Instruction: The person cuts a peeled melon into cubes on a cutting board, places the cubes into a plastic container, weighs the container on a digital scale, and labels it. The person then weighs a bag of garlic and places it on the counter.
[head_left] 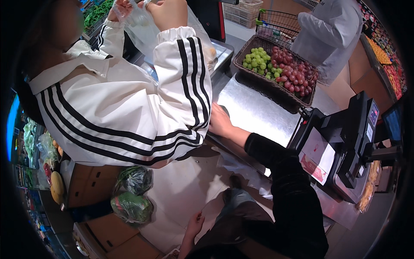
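Observation:
My right hand (221, 120), in a black sleeve, lies at the near edge of the stainless steel counter (255, 106). Its fingers are partly hidden at the elbow of a co-worker's white striped jacket (129, 119), so any grip is unclear. Low down, my left hand (195, 223) hangs over the tiled floor with curled fingers; I see nothing clearly in it. Farther along the counter, a brown woven basket (275, 85) contains green grapes (256, 60) and red grapes (294, 76). The co-worker's two hands, apart from mine, hold a clear plastic bag (137, 27) at the top.
A black weighing scale (339, 152) with a printed sheet stands to the right. Another person in grey (330, 35) is beside a shopping cart (278, 24) across the counter. Bagged green vegetables (132, 207) and cardboard boxes (106, 231) are at lower left.

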A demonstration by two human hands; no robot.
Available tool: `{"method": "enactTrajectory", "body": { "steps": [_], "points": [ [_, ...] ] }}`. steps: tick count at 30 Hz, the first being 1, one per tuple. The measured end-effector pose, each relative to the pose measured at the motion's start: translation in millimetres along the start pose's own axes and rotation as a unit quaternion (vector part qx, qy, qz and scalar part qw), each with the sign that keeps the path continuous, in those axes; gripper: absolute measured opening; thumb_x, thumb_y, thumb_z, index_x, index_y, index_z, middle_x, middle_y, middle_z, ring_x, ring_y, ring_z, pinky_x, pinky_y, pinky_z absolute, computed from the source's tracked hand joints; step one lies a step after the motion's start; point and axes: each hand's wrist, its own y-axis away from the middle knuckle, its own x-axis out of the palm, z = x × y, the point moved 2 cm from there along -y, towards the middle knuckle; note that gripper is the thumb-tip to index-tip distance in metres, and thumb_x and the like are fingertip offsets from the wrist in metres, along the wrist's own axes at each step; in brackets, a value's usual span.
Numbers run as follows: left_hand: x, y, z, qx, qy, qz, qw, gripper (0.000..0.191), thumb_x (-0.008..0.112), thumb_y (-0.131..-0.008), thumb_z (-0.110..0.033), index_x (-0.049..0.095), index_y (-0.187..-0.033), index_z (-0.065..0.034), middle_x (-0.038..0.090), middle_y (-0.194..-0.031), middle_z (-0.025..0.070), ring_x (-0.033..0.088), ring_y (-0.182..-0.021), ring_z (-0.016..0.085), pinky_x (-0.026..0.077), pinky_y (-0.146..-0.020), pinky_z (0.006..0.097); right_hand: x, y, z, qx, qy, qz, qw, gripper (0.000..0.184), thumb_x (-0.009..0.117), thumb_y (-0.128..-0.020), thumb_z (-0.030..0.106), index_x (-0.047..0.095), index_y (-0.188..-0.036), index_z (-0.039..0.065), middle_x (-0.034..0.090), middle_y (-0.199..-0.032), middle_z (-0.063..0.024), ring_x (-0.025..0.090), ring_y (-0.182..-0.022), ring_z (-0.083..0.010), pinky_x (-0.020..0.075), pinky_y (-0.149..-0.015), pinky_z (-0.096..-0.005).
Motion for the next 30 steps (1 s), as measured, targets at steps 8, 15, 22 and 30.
{"method": "enactTrajectory", "body": {
  "steps": [8, 15, 22, 30],
  "points": [
    [11, -5, -61, -0.020, 0.042, -0.040, 0.998, 0.046, 0.060, -0.091, -0.023, 0.050, -0.130, -0.0004, 0.061, -0.117, 0.0210, 0.062, -0.106, 0.028, 0.048, -0.091, 0.0364, 111, -74, -34, 0.139, 0.059, 0.153, 0.977, 0.044, 0.057, -0.079, 0.023, 0.059, -0.120, 0.008, 0.050, -0.131, -0.0153, 0.037, -0.132, -0.0301, 0.0228, -0.111, -0.0527],
    [25, -26, -68, -0.024, 0.024, 0.034, 0.999, 0.047, 0.057, -0.094, -0.024, 0.047, -0.135, -0.0034, 0.058, -0.124, 0.0209, 0.059, -0.111, 0.028, 0.045, -0.095, 0.0380, 45, 13, -40, 0.224, 0.169, -0.001, 0.960, 0.056, 0.058, -0.080, 0.019, 0.049, -0.134, 0.010, 0.034, -0.144, -0.0222, 0.029, -0.136, -0.0363, 0.0182, -0.111, -0.0573],
    [-5, -35, -40, 0.039, -0.019, 0.059, 0.997, 0.047, 0.059, -0.092, -0.020, 0.047, -0.134, -0.0032, 0.057, -0.124, 0.0208, 0.058, -0.111, 0.029, 0.047, -0.093, 0.0373, -10, 81, -58, 0.261, 0.050, -0.261, 0.928, 0.056, 0.056, -0.079, 0.005, 0.044, -0.132, -0.003, 0.032, -0.141, -0.0304, 0.029, -0.132, -0.0456, 0.0248, -0.109, -0.0513],
    [-52, -21, -36, -0.005, -0.044, 0.053, 0.998, 0.045, 0.058, -0.093, -0.019, 0.047, -0.134, -0.0052, 0.057, -0.123, 0.0214, 0.059, -0.109, 0.029, 0.047, -0.091, 0.0367, 26, -25, -89, 0.359, 0.211, -0.077, 0.906, 0.056, 0.058, -0.080, 0.037, 0.052, -0.133, 0.019, 0.027, -0.150, -0.0175, 0.012, -0.140, -0.0468, 0.0045, -0.103, -0.0740]
  ]
}}
